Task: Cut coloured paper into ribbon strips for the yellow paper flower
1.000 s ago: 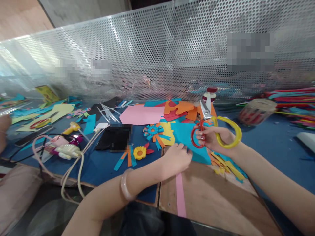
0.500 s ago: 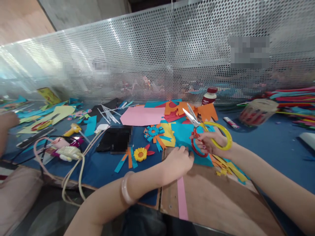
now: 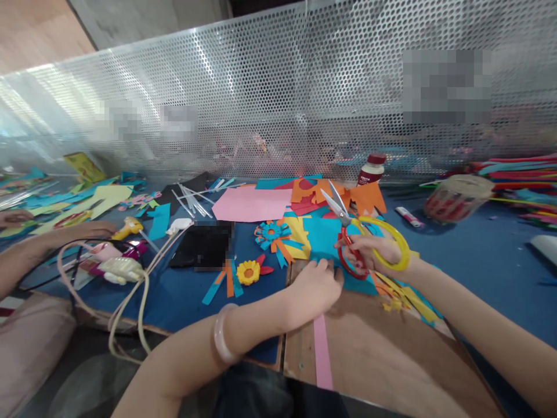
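Observation:
My right hand [image 3: 369,251] is closed round a pair of scissors [image 3: 342,216] with one red and one yellow handle loop. The blades point up and away, spread apart. Beside it, my left hand [image 3: 314,289] has its fingers curled down at the near edge of the turquoise paper [image 3: 322,235]; its fingertips are hidden. From under that hand a pink paper strip [image 3: 322,354] runs toward me over the wooden board [image 3: 383,354]. To the left lie a blue and orange paper flower [image 3: 272,233] and a yellow flower [image 3: 248,273] with red petals.
Pink paper [image 3: 255,204], orange scraps [image 3: 369,199] and a bottle [image 3: 371,169] stand or lie toward the perforated metal screen [image 3: 261,87]. A black tablet-like object [image 3: 202,247], cables [image 3: 143,307] and a yellow glue gun [image 3: 129,227] are leftward. A co-worker's hand [image 3: 98,230] is near the glue gun. A plastic jar [image 3: 455,200] is at right.
At the left, the co-worker's arm has reached in toward the yellow glue gun, and another hand shows behind it. My scissors have shifted very slightly; my left hand stays in place.

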`<action>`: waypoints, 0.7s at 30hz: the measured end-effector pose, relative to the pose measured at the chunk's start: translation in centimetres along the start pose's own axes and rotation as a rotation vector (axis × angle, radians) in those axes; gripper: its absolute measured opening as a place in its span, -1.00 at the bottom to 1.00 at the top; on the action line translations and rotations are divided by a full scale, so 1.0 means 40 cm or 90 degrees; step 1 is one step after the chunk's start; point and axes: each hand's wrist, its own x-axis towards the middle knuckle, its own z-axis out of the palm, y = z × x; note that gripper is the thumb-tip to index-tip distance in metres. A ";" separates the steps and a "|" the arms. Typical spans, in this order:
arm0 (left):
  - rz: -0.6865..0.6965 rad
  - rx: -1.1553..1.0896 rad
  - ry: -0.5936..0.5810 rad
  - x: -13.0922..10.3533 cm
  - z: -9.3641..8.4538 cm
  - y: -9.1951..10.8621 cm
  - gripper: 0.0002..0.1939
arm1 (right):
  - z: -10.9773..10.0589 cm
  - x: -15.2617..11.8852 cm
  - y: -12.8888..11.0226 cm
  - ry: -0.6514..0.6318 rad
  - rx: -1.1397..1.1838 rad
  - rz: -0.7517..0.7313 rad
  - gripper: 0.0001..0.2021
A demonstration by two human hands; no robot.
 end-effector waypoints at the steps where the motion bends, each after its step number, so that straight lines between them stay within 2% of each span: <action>1: -0.001 0.003 -0.001 0.000 0.002 0.000 -0.67 | 0.004 0.000 0.001 -0.001 -0.005 -0.003 -0.82; 8: -0.002 0.008 0.003 0.001 0.013 0.004 -0.63 | 0.014 0.003 0.007 0.000 -0.042 -0.039 -0.83; 15: -0.005 -0.010 0.013 -0.002 0.008 0.004 -0.66 | -0.006 0.011 0.006 -0.017 -0.083 -0.039 -0.83; 21: -0.014 -0.074 -0.027 0.002 -0.009 -0.008 -0.64 | -0.028 0.030 0.018 -0.017 -0.092 -0.040 -0.79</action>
